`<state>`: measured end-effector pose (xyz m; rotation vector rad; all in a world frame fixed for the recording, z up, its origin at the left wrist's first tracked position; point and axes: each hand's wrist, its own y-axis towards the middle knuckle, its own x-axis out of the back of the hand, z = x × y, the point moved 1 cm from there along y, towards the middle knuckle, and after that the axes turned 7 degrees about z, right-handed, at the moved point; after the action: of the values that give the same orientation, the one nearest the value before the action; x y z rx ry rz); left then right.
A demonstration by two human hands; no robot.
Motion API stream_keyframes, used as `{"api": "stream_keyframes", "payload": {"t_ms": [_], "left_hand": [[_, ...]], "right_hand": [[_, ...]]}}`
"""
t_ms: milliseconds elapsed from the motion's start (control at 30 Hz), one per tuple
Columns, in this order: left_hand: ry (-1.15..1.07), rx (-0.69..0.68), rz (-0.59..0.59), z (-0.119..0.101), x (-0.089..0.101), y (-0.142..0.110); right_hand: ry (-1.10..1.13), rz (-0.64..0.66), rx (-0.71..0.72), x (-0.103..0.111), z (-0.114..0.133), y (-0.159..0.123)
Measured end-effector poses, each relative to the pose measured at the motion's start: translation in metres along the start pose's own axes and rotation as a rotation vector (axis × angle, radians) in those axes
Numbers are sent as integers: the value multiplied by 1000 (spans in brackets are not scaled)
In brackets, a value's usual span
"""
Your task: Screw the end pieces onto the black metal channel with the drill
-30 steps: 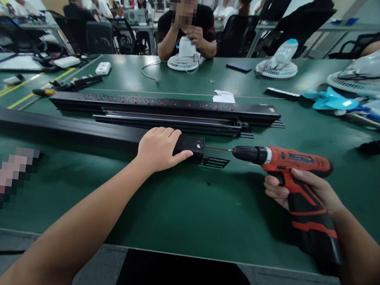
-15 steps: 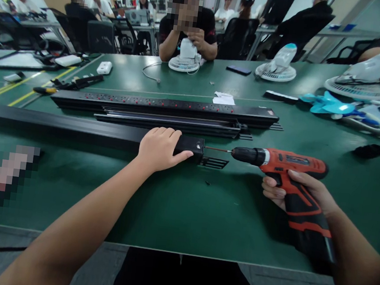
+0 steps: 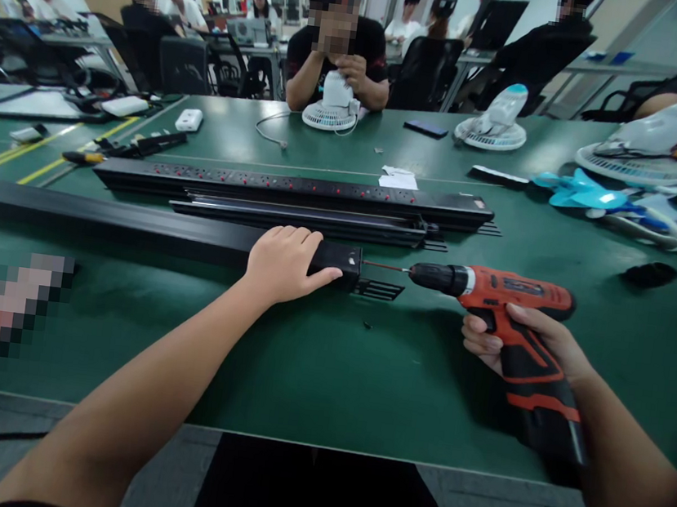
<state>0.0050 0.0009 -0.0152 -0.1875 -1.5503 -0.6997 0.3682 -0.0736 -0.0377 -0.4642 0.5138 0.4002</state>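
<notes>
My left hand is wrapped over a long black bar near its right end, thumb along the front side. The bar lies flat on the table and runs out of view at the left. My right hand grips a red and black cordless drill by its handle, a finger near the trigger. The drill points left. Its long thin bit reaches the end face of the bar; whether it sits in a screw is too small to tell. A slotted black bracket sticks out at that end.
Behind the bar lie a long black power strip with red-marked sockets and a black channel piece. White fan parts and blue fan blades are at the right rear. Across the table a person handles a white fan.
The drill and my right hand have shifted very slightly left along with the view. My left hand stays on the bar, and the bit remains at its end.
</notes>
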Motion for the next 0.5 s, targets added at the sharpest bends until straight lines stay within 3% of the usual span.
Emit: {"api": "stream_keyframes", "payload": {"t_ms": [500], "left_hand": [[1,7,4,-1,1,0]], "right_hand": [[54,-17,6,0,0,0]]}}
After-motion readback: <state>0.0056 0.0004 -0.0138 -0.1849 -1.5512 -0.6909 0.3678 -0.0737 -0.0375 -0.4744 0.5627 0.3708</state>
